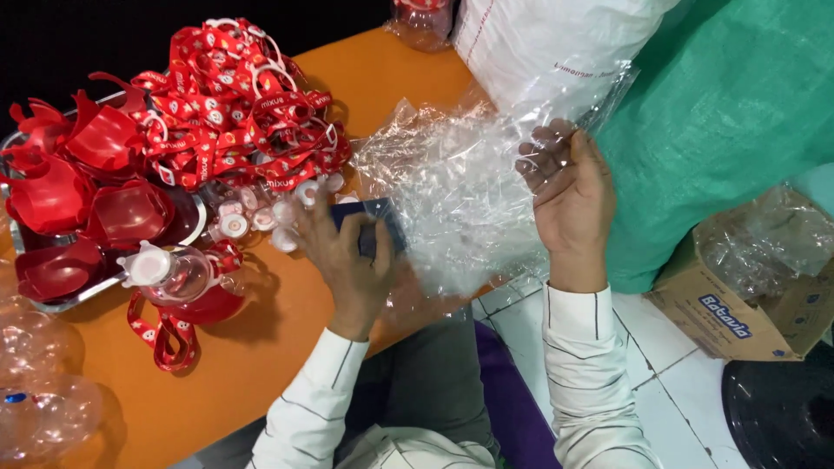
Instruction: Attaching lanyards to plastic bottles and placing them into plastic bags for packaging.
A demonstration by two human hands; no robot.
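Observation:
My left hand (pixel 347 252) rests on the orange table (pixel 261 347), fingers closed around a small dark blue flat object (pixel 378 221). My right hand (pixel 569 195) is raised at the table's right edge, fingers pinching a sheet of clear crinkled plastic wrap (pixel 452 182) that spreads between both hands. A clear round bottle with a white cap and red base (pixel 178 278), with a red strap, lies just left of my left hand.
A heap of red printed lanyards (pixel 243 104) and red plastic cup parts (pixel 95 191) fills a metal tray at the left. Small white caps (pixel 261 213) lie beside it. A green sack (pixel 730 113), white sack (pixel 539 35) and cardboard box (pixel 747 295) stand right.

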